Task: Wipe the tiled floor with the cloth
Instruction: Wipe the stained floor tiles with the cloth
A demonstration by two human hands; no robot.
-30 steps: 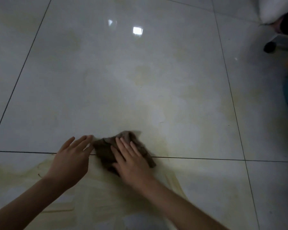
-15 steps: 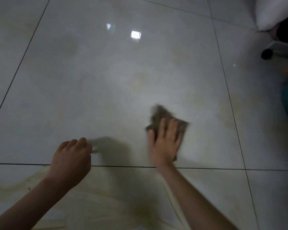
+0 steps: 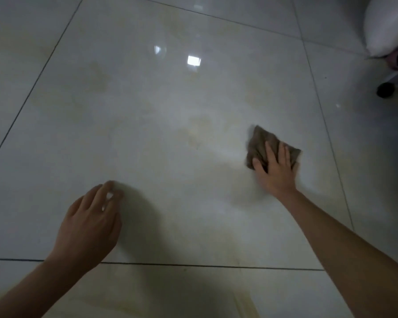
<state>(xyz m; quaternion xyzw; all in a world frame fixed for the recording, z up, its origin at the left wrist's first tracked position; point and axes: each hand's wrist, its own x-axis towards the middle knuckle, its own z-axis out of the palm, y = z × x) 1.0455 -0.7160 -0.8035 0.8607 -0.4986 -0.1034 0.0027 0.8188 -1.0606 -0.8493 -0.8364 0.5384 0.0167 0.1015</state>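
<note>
Pressure must be even here: we lay our right hand flat, fingers straight and a little spread, on the crumpled brown cloth, which lies on the right part of the glossy pale tiled floor, and we sweep across the yellowish marks. Our left hand is low near the tile, fingers loosely bent, holding nothing. At the far right, a black chair wheel and a white padded thing limit the stroke.

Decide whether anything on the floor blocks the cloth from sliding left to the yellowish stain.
Nothing visible does. The right hand presses the brown cloth flat; the tile between it and the yellowish stain is bare. The left hand is nearer the camera, off that path.
</note>
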